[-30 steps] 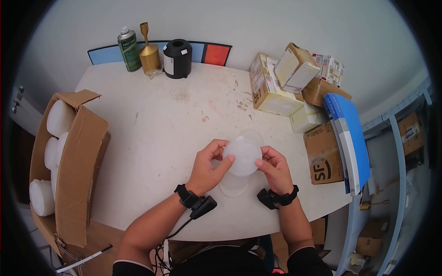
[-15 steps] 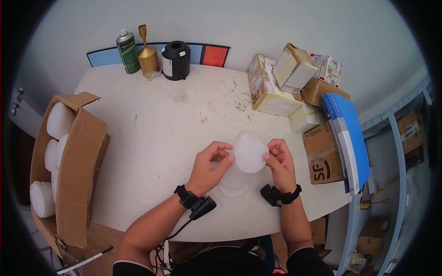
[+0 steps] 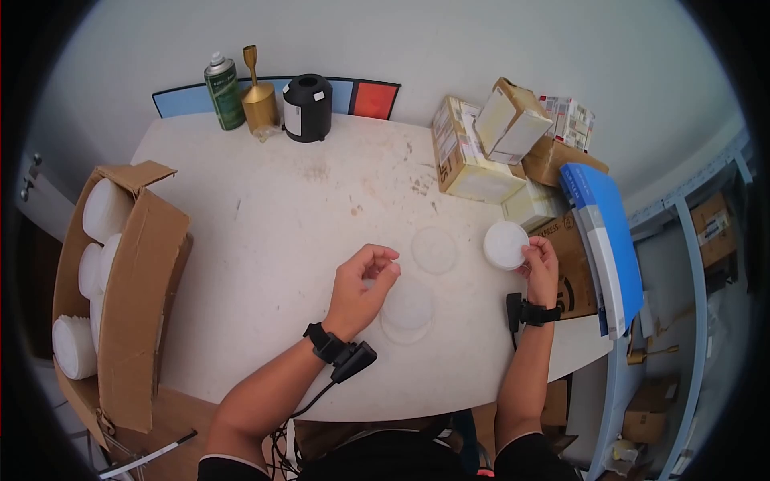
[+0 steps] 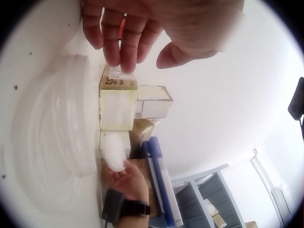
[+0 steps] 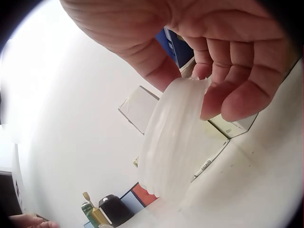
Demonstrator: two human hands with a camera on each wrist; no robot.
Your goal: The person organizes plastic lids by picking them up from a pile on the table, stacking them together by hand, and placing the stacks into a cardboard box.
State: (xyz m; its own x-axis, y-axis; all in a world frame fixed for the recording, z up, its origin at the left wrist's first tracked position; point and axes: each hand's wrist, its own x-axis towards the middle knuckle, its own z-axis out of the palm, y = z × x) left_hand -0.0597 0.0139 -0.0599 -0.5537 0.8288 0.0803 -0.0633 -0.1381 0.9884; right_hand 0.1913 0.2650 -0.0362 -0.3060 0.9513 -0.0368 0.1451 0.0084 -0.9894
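Note:
My right hand (image 3: 541,268) pinches the edge of a stack of round, milky plastic lids (image 3: 505,245), raised at the right near the cardboard boxes. Layered rims of the lids (image 5: 173,137) show between thumb and fingers in the right wrist view. My left hand (image 3: 362,290) is loosely bent and holds nothing, as the left wrist view of that hand (image 4: 156,33) also shows. Just right of it stands a clear round plastic tub (image 3: 407,309), its ridged side (image 4: 71,118) close to the left wrist camera. Behind this lies a flat clear lid (image 3: 435,249).
A carton (image 3: 128,321) of white round tubs stands on the left. Several boxes (image 3: 485,172) and a blue binder (image 3: 613,240) line the right side. At the back are a spray can (image 3: 224,92), a brass holder (image 3: 260,104) and a black cylinder (image 3: 309,108).
My right hand has carried the stack of lids away from my left hand, to the right. The left hand let go of it and stays near the same spot. The clear lid beneath is now uncovered.

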